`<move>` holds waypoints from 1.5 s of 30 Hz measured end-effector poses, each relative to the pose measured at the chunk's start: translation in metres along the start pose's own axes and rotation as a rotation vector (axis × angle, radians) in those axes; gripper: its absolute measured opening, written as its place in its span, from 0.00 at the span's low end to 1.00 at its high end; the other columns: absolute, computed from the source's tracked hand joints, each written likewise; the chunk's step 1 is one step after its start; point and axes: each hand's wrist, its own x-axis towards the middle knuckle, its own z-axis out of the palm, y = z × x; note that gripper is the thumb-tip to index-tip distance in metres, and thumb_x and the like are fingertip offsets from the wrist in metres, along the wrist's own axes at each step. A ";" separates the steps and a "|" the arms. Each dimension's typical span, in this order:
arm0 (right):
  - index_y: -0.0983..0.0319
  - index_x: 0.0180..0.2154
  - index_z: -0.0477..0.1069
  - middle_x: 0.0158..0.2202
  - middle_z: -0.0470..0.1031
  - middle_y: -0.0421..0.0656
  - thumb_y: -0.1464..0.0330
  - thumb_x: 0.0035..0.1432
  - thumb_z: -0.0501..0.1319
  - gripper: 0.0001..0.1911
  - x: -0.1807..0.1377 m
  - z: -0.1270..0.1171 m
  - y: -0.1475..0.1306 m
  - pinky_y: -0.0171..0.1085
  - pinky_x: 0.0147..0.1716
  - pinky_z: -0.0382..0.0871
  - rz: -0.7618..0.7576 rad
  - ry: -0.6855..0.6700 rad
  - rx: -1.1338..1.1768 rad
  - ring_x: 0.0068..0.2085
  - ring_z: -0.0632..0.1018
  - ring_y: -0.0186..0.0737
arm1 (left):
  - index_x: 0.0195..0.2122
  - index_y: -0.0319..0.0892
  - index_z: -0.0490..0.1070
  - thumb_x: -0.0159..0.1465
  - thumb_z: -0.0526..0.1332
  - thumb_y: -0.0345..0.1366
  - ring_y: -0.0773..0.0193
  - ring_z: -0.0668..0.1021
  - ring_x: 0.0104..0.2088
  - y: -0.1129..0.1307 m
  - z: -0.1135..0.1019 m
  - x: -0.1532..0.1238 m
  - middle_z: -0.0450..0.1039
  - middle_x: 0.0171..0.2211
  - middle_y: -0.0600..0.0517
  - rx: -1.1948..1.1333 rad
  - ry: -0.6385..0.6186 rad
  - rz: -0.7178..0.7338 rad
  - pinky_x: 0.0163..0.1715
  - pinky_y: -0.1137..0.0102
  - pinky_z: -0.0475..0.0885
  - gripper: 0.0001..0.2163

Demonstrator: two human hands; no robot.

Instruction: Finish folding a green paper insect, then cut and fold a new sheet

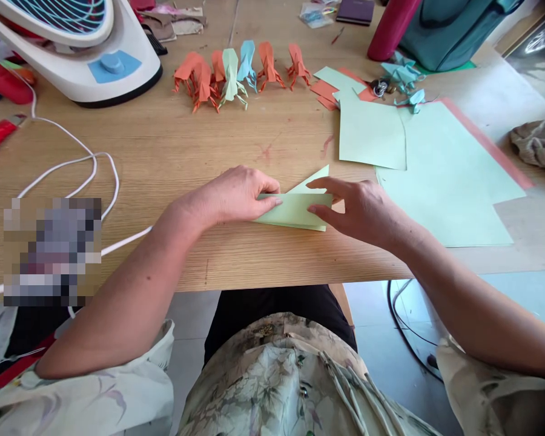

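A folded light green sheet of paper (295, 212) lies near the table's front edge, with a pointed flap standing out behind its top fold. My left hand (236, 194) pinches the left end, thumb in front and fingers behind. At the right end is my right hand (361, 206), its thumb against the front face and its index finger stretched over the flap. The other right fingers curl around the paper's right edge, partly hidden.
Several orange, green and blue folded paper figures (231, 75) stand at the back. Green sheets (449, 175) lie to the right, near a red bottle (393, 27) and teal bag (454, 30). A white fan (131, 57), white cable (91, 154) and blurred-out object (52, 251) are at left.
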 end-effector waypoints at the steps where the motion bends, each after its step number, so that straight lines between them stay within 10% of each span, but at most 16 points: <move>1: 0.58 0.53 0.74 0.32 0.81 0.42 0.60 0.61 0.62 0.20 0.003 0.000 0.001 0.38 0.32 0.68 0.005 0.001 0.003 0.31 0.80 0.43 | 0.25 0.41 0.74 0.63 0.59 0.37 0.69 0.66 0.20 -0.003 -0.001 0.004 0.65 0.16 0.57 -0.027 -0.023 -0.005 0.27 0.71 0.60 0.11; 13: 0.58 0.45 0.77 0.36 0.82 0.42 0.65 0.60 0.63 0.11 0.003 0.010 0.004 0.37 0.29 0.64 0.001 0.028 0.059 0.28 0.77 0.38 | 0.33 0.41 0.77 0.64 0.58 0.39 0.68 0.70 0.23 -0.018 0.009 0.018 0.73 0.23 0.55 -0.092 -0.107 0.065 0.29 0.71 0.60 0.11; 30: 0.60 0.43 0.76 0.30 0.77 0.41 0.69 0.60 0.60 0.10 0.007 0.030 0.011 0.39 0.38 0.62 -0.051 0.051 0.154 0.33 0.76 0.41 | 0.44 0.41 0.76 0.69 0.54 0.33 0.55 0.77 0.48 -0.006 0.035 0.008 0.77 0.45 0.46 0.048 0.256 0.225 0.49 0.59 0.69 0.11; 45: 0.61 0.43 0.76 0.32 0.75 0.41 0.69 0.61 0.60 0.09 0.007 0.035 0.016 0.38 0.37 0.64 -0.051 0.083 0.163 0.28 0.73 0.36 | 0.61 0.43 0.67 0.70 0.56 0.32 0.54 0.71 0.63 -0.002 0.062 -0.023 0.70 0.61 0.45 0.131 0.206 0.509 0.62 0.56 0.67 0.19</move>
